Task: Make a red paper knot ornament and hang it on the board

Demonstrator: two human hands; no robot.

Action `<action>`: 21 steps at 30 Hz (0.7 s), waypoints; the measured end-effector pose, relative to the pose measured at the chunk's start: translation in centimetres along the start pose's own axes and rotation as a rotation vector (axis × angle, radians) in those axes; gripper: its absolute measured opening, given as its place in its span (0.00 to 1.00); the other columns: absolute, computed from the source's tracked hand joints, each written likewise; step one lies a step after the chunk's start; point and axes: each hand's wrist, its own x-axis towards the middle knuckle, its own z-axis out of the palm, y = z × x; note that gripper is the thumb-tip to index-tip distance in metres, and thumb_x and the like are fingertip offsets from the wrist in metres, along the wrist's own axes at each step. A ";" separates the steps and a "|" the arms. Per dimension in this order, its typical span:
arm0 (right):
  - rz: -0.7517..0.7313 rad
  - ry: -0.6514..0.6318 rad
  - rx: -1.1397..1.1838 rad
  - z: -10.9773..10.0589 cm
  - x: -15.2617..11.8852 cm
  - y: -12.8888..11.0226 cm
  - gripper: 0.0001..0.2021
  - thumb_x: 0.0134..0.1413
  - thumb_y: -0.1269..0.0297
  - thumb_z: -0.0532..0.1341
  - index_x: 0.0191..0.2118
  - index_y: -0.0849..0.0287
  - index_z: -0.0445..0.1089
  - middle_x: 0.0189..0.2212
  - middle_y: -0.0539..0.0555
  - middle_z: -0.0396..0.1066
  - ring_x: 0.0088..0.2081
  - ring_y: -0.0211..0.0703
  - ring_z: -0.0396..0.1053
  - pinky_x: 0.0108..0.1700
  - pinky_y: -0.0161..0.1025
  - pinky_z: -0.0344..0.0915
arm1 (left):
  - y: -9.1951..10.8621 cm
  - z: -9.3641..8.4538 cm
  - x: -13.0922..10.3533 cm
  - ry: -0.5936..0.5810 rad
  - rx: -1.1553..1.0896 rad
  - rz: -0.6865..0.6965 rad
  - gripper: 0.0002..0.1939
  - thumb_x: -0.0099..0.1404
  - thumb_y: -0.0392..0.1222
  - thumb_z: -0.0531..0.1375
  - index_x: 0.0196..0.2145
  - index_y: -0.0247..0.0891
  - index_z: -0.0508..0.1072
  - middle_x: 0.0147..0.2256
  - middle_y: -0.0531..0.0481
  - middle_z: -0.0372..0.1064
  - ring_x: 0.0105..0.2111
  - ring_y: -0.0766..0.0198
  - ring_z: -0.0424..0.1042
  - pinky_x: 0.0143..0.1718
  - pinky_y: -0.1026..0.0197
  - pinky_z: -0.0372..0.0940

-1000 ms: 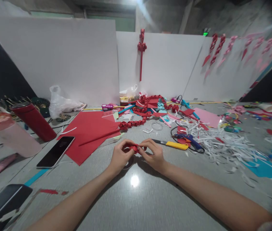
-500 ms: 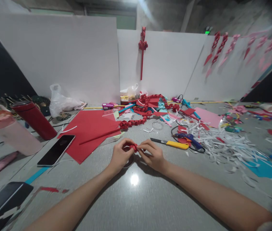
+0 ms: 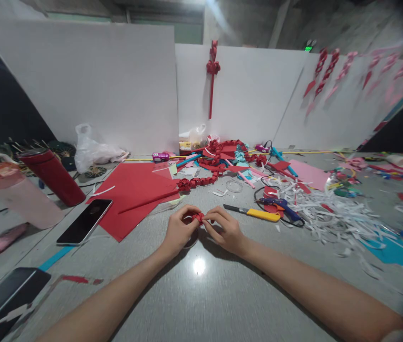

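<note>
- While the left hand (image 3: 179,230) pinches a small, red, folded paper piece (image 3: 197,217), its thumb and fingers hide much of it, so the full shape is hard to see.
- The right hand (image 3: 227,231) has its fingertips closed on the other side of the same piece.
- The piece is between the two hands, over the shiny grey table (image 3: 201,308).
- A dark, round ring (image 3: 191,242) peeks out by the left hand, which covers part of it; I cannot tell what it is.
- A long knife with a yellow handle (image 3: 263,215) lies near the right hand.
- A dark blue and orange glue gun (image 3: 283,209) is just beyond it, close to a messy pile of thin white paper strips (image 3: 330,209).
- A flat, black, shiny slab (image 3: 12,294) at the lower left is cut off by the edge.
</note>
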 end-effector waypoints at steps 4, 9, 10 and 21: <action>0.070 0.091 0.012 0.0 0.4 -0.1 0.06 0.70 0.71 0.60 0.45 0.54 0.74 0.36 0.55 0.74 0.39 0.46 0.73 0.42 0.45 0.73 | 0.1 -0.1 0.1 0.005 -0.056 -0.041 0.07 0.61 0.41 0.69 0.36 0.38 0.78 0.36 0.48 0.78 0.36 0.61 0.78 0.40 0.59 0.74; 0.150 0.096 0.016 0.0 0.8 0.2 0.03 0.70 0.67 0.63 0.43 0.55 0.75 0.35 0.53 0.75 0.36 0.43 0.72 0.40 0.42 0.71 | 0.1 -0.2 0.2 0.005 -0.056 -0.027 0.06 0.60 0.41 0.69 0.35 0.38 0.79 0.35 0.49 0.77 0.35 0.61 0.77 0.41 0.60 0.73; 0.158 0.084 0.024 0.0 0.8 0.2 0.03 0.69 0.67 0.63 0.43 0.55 0.75 0.35 0.53 0.75 0.36 0.43 0.72 0.40 0.42 0.71 | 0.1 -0.2 0.2 -0.001 -0.058 -0.024 0.07 0.60 0.41 0.69 0.35 0.38 0.78 0.35 0.49 0.77 0.35 0.61 0.77 0.41 0.60 0.73; 0.096 0.053 0.044 0.0 0.7 -0.1 0.05 0.69 0.69 0.63 0.44 0.56 0.77 0.36 0.54 0.77 0.37 0.43 0.75 0.41 0.41 0.73 | 0.1 -0.2 0.2 0.006 -0.070 -0.026 0.06 0.61 0.41 0.69 0.35 0.37 0.78 0.35 0.49 0.77 0.34 0.63 0.77 0.39 0.60 0.74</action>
